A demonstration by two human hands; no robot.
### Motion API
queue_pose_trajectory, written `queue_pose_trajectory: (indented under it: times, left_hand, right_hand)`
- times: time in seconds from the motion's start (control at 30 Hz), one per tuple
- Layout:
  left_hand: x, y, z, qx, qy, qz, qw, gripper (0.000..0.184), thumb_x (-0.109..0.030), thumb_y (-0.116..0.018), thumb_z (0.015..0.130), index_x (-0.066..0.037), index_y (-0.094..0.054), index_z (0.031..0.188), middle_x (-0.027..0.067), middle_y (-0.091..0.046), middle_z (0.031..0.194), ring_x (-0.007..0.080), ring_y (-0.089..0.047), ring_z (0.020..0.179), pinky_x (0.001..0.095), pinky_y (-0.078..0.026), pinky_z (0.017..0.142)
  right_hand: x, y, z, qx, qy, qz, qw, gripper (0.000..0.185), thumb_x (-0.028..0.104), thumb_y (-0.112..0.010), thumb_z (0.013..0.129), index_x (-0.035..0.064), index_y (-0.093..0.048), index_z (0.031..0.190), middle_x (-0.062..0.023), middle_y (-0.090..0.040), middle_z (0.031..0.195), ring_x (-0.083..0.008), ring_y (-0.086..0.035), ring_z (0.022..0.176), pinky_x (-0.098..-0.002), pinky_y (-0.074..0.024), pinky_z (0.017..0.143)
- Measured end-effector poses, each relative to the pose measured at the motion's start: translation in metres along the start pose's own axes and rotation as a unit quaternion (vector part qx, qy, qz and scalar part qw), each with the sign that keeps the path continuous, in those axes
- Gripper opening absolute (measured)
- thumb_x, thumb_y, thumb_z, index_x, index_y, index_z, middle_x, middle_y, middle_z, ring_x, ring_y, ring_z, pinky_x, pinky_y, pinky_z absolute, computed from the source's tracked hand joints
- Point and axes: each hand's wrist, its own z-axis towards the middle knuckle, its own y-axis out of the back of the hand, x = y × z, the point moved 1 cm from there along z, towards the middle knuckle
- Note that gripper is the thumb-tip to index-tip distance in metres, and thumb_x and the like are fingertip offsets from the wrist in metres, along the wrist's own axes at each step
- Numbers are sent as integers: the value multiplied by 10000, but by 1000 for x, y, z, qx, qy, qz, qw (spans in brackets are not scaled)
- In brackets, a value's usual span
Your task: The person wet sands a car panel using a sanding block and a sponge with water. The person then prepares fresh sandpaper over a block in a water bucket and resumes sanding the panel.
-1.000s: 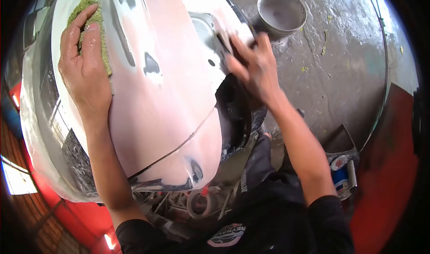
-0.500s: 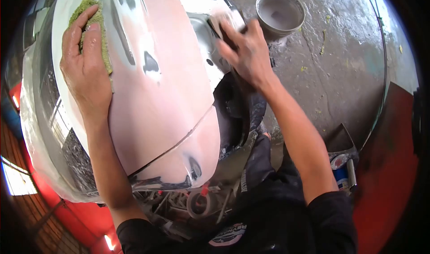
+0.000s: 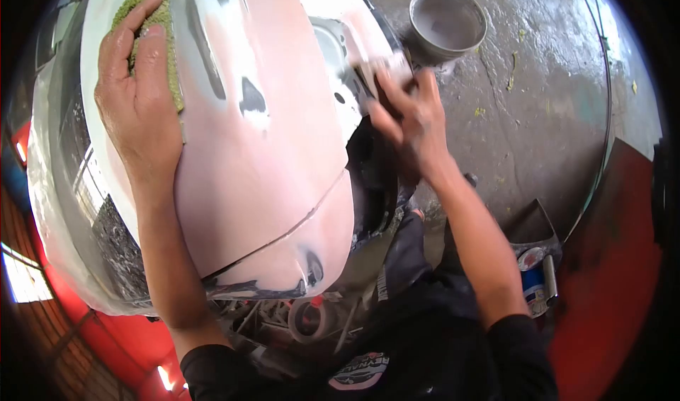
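Observation:
My left hand (image 3: 138, 93) rests on a rough yellow-green sponge (image 3: 172, 75), its fingers curled over it against the pale pink and white car panel (image 3: 262, 167). On the panel's right side, my right hand (image 3: 411, 114) grips a thin, light-coloured pad (image 3: 386, 68), blurred by motion, at the recessed edge. Below that pad lies a dark opening (image 3: 368, 174) in the bodywork. Grey patches show on the panel, and a seam crosses its lower part.
A round bucket (image 3: 448, 22) of greyish liquid stands on the wet floor (image 3: 524, 111) at upper right. A blue can (image 3: 535, 284) is at lower right, near a dark angular object. Below the panel sits a round container (image 3: 309, 319) among clutter.
My right hand and its pad have moved back and forth along the panel edge, now lower and farther right than half a second ago. My left hand stays on the sponge.

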Motion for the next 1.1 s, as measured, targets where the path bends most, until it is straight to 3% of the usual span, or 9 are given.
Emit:
queue_pose_trajectory:
  times: [0.1,0.17,0.27,0.37,0.67,0.77,0.83,0.93,1.1]
  left_hand:
    - [0,1,0,1,0,0,1000,329,-220,-565,1062,-83,-734,1308,143,-697,1318,280,-649,1240,365,-446,1102]
    - [0,1,2,-4,-4,19,1000,329,-220,-565,1061,-83,-734,1307,143,-701,1312,278,-650,1239,366,-446,1104]
    - [0,-2,1,-10,-6,6,1000,328,-215,-562,1062,-86,-734,1309,141,-702,1313,278,-652,1238,369,-446,1106]
    - [1,-1,2,-5,-6,-7,1000,328,-208,-560,1063,-83,-730,1314,141,-704,1308,282,-652,1239,367,-442,1111]
    - [-2,-1,1,-8,-4,-11,1000,333,-203,-553,1064,-71,-727,1315,131,-707,1285,262,-655,1196,355,-451,1084]
    - [4,1,1,8,3,0,1000,371,-267,-542,1087,-121,-710,1384,115,-696,1383,240,-625,1306,360,-422,1154]
    - [3,1,0,-8,-17,14,1000,349,-218,-545,1068,-87,-721,1339,131,-698,1326,265,-643,1239,365,-442,1108]
    - [0,-2,2,-12,-13,1,1000,338,-192,-544,1059,-70,-726,1316,141,-700,1298,279,-652,1206,369,-451,1087]
    - [-1,-1,0,-11,-10,3,1000,336,-191,-542,1059,-71,-725,1313,142,-698,1299,285,-652,1206,371,-450,1089]
  right_hand:
    - [4,-13,53,-34,26,-23,999,493,348,-783,900,108,-741,1328,-205,-505,1007,-375,-573,930,-461,-507,821]
    - [6,-5,38,-5,-5,-19,1000,499,346,-769,887,180,-708,1354,-227,-535,1121,-411,-583,1035,-490,-552,873]
    - [1,6,-19,26,-20,-7,999,501,340,-772,884,178,-708,1354,-230,-532,1126,-415,-581,1036,-492,-550,865]
    - [2,-2,19,7,1,-2,1000,497,341,-768,887,177,-710,1352,-232,-530,1129,-415,-582,1035,-491,-549,860]
    - [2,1,5,3,3,-3,1000,516,352,-789,879,110,-734,1332,-214,-520,1051,-379,-583,954,-460,-517,828]
    - [1,-11,58,-22,35,-19,999,517,378,-773,903,98,-738,1336,-213,-518,1023,-373,-584,932,-450,-510,821]
    - [3,-8,45,-5,7,-9,1000,509,347,-775,894,154,-711,1360,-226,-534,1099,-407,-589,1018,-487,-550,862]
    - [6,9,-10,21,-19,2,1000,524,306,-803,872,148,-707,1362,-195,-519,1065,-378,-569,984,-477,-523,826]
    - [2,-10,65,-20,35,-20,999,487,365,-765,926,76,-746,1318,-206,-533,1030,-360,-595,914,-449,-514,817]
